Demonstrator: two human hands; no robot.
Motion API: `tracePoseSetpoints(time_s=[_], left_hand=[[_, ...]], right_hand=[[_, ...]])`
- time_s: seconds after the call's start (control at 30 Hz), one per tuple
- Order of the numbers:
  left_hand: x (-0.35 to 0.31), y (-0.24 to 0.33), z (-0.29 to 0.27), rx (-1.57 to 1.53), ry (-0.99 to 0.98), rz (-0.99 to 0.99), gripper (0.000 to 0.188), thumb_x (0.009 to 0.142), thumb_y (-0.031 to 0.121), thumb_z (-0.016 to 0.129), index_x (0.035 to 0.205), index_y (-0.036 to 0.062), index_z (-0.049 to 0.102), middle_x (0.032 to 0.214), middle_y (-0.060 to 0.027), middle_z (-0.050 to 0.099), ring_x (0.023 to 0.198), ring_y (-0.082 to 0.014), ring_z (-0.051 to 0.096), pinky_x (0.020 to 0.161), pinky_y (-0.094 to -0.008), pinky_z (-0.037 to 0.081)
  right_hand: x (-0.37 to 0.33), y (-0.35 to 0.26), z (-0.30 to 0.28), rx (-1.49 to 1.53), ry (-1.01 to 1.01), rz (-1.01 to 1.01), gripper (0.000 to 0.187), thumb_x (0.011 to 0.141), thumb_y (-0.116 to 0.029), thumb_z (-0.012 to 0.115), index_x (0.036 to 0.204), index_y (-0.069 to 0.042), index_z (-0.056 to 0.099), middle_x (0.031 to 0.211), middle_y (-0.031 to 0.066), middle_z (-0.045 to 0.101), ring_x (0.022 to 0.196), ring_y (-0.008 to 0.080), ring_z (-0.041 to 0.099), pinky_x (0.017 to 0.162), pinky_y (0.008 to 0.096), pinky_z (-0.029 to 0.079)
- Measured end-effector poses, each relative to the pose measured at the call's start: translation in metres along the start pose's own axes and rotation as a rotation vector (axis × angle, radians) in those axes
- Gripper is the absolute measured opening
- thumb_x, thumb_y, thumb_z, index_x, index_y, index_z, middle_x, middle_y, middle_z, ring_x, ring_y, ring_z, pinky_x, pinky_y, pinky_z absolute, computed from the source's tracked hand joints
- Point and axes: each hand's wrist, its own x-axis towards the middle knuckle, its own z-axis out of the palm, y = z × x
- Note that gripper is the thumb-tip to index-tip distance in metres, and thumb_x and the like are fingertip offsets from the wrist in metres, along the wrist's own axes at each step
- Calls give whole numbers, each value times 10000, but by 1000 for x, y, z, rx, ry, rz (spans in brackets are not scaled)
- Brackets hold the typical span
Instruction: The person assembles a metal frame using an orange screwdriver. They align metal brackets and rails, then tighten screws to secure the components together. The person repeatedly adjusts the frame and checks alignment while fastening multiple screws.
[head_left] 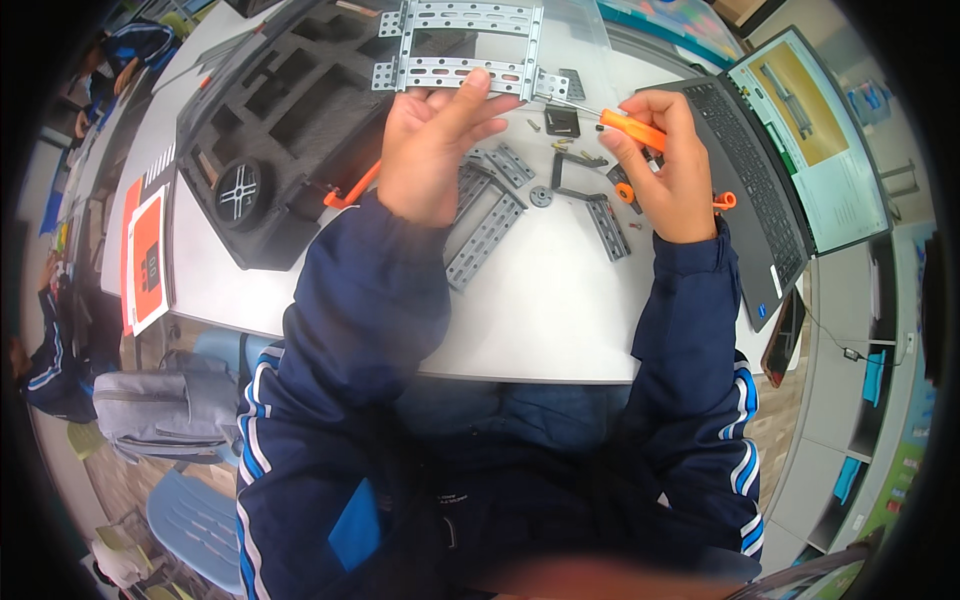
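My left hand [437, 140] grips the near side of a rectangular frame of perforated grey metal beams [468, 73], thumb on top and fingers beneath, holding it raised over the table. In my right hand [668, 165] is a screwdriver [632, 129] with an orange handle, pinched between thumb and fingers. Its thin shaft points left, and the tip meets the frame's near right corner; the screw there is too small to make out. Below the hands lie loose perforated beams [487, 234], a small round grey disc [541, 196] and a dark bent bracket [575, 178].
A black foam-lined case [330, 130] with a wheel [240, 192] stands at the left. To the right, an open laptop [745, 150] shows a part drawing. Small screws [562, 146] lie on the white table [540, 330]. A phone [784, 338] rests by the right edge. A grey backpack [165, 408] sits lower left.
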Motion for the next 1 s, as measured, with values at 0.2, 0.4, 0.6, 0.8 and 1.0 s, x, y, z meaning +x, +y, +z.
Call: tracePoseSetpoints(time_s=[0.2, 0.4, 0.6, 0.8, 1.0], left_hand=[[0, 0, 0, 30, 4, -16, 216, 909, 240, 629, 1000, 47, 597, 876, -2, 637, 955, -181, 648, 780, -283, 476], [0, 0, 0, -24, 31, -21, 192, 906, 236, 632, 964, 57, 599, 885, -10, 643, 950, -174, 647, 776, -283, 480], [1, 2, -2, -8, -21, -2, 185, 905, 232, 635, 935, 55, 591, 879, -13, 640, 924, -168, 648, 768, -272, 480], [1, 3, -2, 22, -46, 14, 208, 910, 230, 626, 963, 31, 598, 861, -14, 639, 893, -158, 654, 757, -267, 485], [1, 2, -2, 40, -19, 14, 228, 911, 223, 623, 1003, 16, 595, 891, -46, 658, 892, -163, 655, 760, -270, 487]], right_hand=[[3, 6, -4, -127, 44, -113, 113, 848, -46, 656, 943, -6, 609, 854, 53, 601, 716, 134, 571, 651, 232, 457], [1, 4, -2, -128, -15, -69, 137, 882, -139, 634, 927, -10, 623, 767, 61, 585, 623, 146, 524, 569, 254, 423], [-1, 0, -9, 37, -146, 188, 110, 926, -151, 592, 941, -42, 590, 784, -9, 552, 650, 55, 450, 587, 199, 371], [0, 0, -6, 59, -101, 77, 221, 878, -181, 658, 918, -12, 521, 750, 53, 626, 620, 115, 544, 561, 236, 422], [-1, 0, -6, -1, -65, 18, 191, 888, -164, 641, 882, -3, 539, 727, 69, 611, 635, 127, 562, 575, 242, 435]])
